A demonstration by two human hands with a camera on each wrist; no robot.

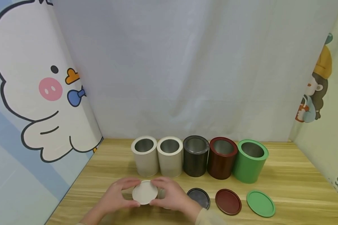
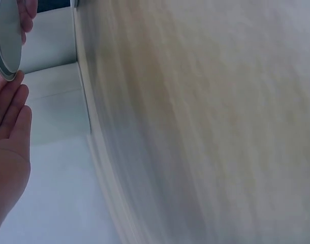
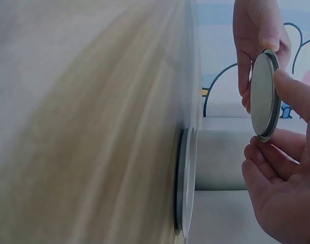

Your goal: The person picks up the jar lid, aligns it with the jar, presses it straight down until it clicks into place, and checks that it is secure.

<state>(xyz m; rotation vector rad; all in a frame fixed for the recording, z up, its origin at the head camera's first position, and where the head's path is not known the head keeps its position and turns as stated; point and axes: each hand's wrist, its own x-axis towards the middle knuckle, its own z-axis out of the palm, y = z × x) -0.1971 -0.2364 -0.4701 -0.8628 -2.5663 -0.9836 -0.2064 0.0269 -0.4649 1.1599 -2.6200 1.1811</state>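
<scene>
Between both hands, just above the near part of the table, is a round white lid (image 1: 145, 192). My left hand (image 1: 116, 195) pinches its left rim between thumb and fingers. Gripping the opposite rim is my right hand (image 1: 174, 195), also with thumb and fingertips. The right wrist view shows the lid (image 3: 262, 96) tilted nearly on edge there, clear of the tabletop. A second white lid (image 3: 187, 178) lies flat on the table below; in the head view my right hand mostly covers it. Behind the hands stand two white cans (image 1: 147, 164) with open tops.
To the right of the white cans stand a black can (image 1: 195, 161), a dark red can (image 1: 222, 164) and a green can (image 1: 249, 167), all uncovered. A black lid (image 1: 199, 198), a dark red lid (image 1: 228, 202) and a green lid (image 1: 260, 203) lie before them on the wooden table (image 1: 301, 184).
</scene>
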